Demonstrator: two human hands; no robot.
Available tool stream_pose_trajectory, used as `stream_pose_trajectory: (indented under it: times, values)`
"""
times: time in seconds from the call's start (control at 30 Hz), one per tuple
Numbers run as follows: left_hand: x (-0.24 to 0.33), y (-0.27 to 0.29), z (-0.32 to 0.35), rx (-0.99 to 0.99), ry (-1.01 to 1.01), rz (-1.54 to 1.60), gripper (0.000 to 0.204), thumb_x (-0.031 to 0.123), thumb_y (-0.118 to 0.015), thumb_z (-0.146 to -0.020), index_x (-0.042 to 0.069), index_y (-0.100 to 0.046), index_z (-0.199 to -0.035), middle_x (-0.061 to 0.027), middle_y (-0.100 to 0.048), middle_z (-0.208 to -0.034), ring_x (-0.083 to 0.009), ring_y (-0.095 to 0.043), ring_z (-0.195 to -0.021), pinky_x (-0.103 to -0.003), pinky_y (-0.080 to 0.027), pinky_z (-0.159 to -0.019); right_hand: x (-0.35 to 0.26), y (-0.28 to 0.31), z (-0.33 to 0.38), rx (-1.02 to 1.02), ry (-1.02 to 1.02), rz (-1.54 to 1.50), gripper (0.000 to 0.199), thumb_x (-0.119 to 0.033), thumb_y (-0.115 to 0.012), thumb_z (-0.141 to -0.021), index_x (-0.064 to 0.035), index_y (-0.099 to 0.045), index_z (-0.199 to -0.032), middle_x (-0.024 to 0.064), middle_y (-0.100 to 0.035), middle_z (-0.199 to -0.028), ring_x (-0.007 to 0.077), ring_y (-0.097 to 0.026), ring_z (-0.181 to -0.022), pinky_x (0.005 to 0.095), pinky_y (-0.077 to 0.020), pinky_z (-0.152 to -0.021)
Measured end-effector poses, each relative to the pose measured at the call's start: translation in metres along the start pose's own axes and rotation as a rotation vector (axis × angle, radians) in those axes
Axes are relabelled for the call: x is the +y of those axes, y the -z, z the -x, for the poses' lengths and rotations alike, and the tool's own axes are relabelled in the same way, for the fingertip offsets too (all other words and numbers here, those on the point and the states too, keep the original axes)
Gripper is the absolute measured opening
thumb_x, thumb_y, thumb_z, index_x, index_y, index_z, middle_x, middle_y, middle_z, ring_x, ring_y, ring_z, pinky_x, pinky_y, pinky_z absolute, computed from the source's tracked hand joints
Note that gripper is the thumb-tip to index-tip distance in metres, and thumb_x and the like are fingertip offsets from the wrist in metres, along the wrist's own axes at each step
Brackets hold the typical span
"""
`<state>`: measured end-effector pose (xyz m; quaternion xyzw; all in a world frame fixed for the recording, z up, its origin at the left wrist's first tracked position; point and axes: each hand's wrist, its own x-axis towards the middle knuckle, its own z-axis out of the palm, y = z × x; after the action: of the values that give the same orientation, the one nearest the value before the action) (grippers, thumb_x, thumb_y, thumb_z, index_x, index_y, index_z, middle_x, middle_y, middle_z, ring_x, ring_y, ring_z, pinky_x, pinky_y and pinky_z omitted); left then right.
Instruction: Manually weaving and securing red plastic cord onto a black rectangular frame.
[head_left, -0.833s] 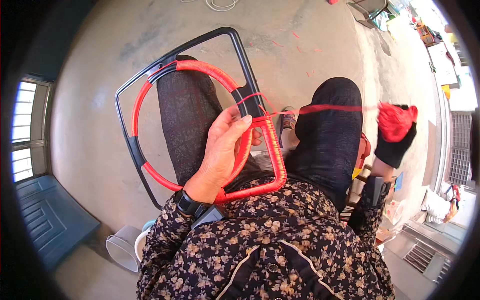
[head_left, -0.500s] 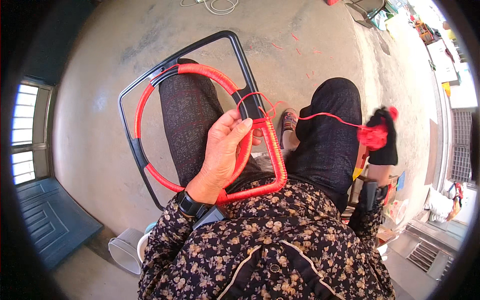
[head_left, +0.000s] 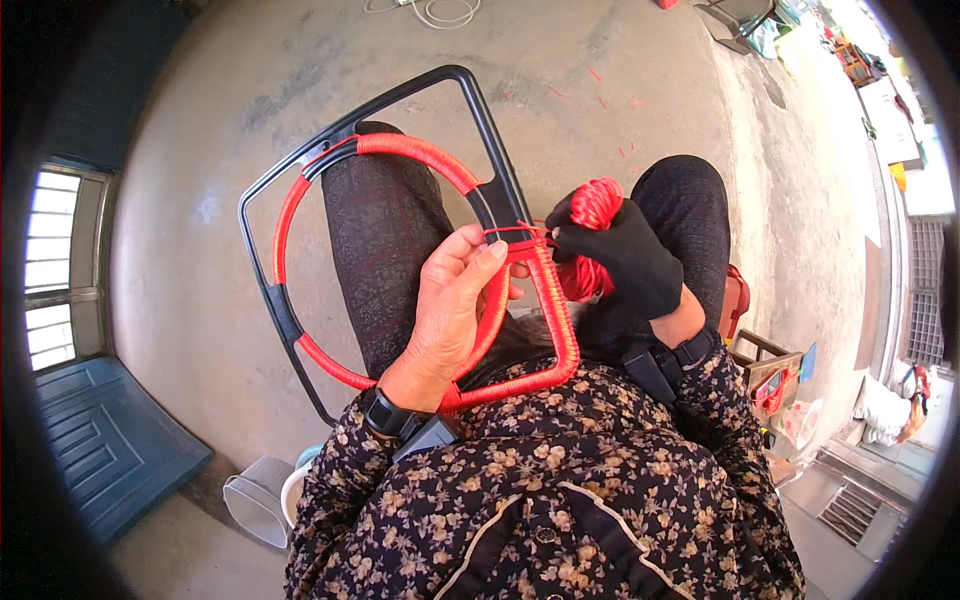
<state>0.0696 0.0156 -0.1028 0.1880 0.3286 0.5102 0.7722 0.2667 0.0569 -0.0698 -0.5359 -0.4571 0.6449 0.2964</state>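
Note:
Across my lap lies a black frame point(head_left: 487, 125) with a round ring inside a squarish outline; red cord point(head_left: 410, 149) is wound tightly round much of the ring and round the near right corner. My bare left hand point(head_left: 455, 295) pinches the frame where the wrapping ends on the right bar, thumb on top. Close beside it, my right hand point(head_left: 635, 255), in a black glove with bare fingertips, is closed round a bundle of red cord point(head_left: 597, 203). A short strand runs from the bundle to the wrapped bar, its end partly hidden by the fingers.
Both knees, in dark trousers point(head_left: 385, 230), are under and beside the frame. Red cord scraps point(head_left: 597, 74) lie on the concrete floor ahead. A pale bin point(head_left: 258, 500) stands at lower left, a small wooden stool point(head_left: 765, 360) at right.
My right hand has swung in from the far right with the cord bundle, up to the bar beside my left hand. The long taut strand is now short. My left hand keeps its grip.

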Motion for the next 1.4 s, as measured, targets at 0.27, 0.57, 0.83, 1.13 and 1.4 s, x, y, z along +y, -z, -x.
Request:
stream_pose_trajectory:
  times: [0.27, 0.57, 0.83, 1.13, 1.4]
  values:
    - [0.000, 0.003, -0.003, 0.011, 0.045, -0.022, 0.019, 0.015, -0.058, -0.091, 0.002, -0.055, -0.104, -0.0064, -0.064, -0.090, -0.0129, -0.062, -0.072, -0.025, -0.050, -0.056, 0.008, -0.003, 0.002, 0.071, 0.052, 0.149, 0.023, -0.014, -0.071, -0.079, 0.0021, -0.066, -0.094, 0.0074, -0.068, -0.080, 0.0125, -0.064, -0.073, 0.0271, -0.0521, -0.067]
    - [0.006, -0.002, -0.010, 0.027, 0.228, -0.039, 0.017, 0.021, -0.058, -0.091, 0.005, -0.059, -0.097, -0.0046, -0.062, -0.077, -0.0127, -0.058, -0.058, -0.025, -0.045, -0.047, 0.003, 0.000, 0.001, 0.205, 0.150, 0.010, 0.020, -0.009, -0.071, -0.077, 0.0006, -0.066, -0.094, 0.0063, -0.067, -0.085, 0.0119, -0.063, -0.074, 0.0276, -0.0516, -0.070]
    - [0.007, -0.008, -0.007, -0.001, 0.192, -0.013, 0.014, 0.018, -0.060, -0.091, 0.006, -0.061, -0.096, -0.0011, -0.060, -0.075, -0.0089, -0.050, -0.044, -0.022, -0.039, -0.038, 0.000, -0.008, 0.004, 0.024, 0.329, 0.224, 0.018, -0.004, -0.071, -0.074, -0.0030, -0.063, -0.090, 0.0026, -0.065, -0.086, 0.0092, -0.060, -0.080, 0.0257, -0.0487, -0.073]
    - [0.004, -0.014, -0.007, 0.053, 0.242, -0.084, 0.010, 0.017, -0.058, -0.091, 0.009, -0.060, -0.098, 0.0036, -0.053, -0.062, -0.0054, -0.043, -0.038, -0.021, -0.032, -0.035, 0.003, -0.002, 0.002, -0.082, 0.348, 0.172, 0.022, 0.002, -0.068, -0.070, -0.0036, -0.062, -0.091, 0.0028, -0.063, -0.087, 0.0097, -0.059, -0.082, 0.0257, -0.0472, -0.073]
    - [0.001, -0.007, 0.005, 0.068, 0.331, -0.050, 0.005, 0.008, -0.058, -0.089, 0.005, -0.061, -0.090, 0.0030, -0.050, -0.058, -0.0042, -0.040, -0.036, -0.021, -0.030, -0.033, -0.002, -0.013, 0.016, -0.137, 0.486, 0.479, 0.020, 0.003, -0.066, -0.070, -0.0034, -0.061, -0.088, 0.0099, -0.062, -0.086, 0.0228, -0.062, -0.080, 0.0300, -0.0479, -0.072]
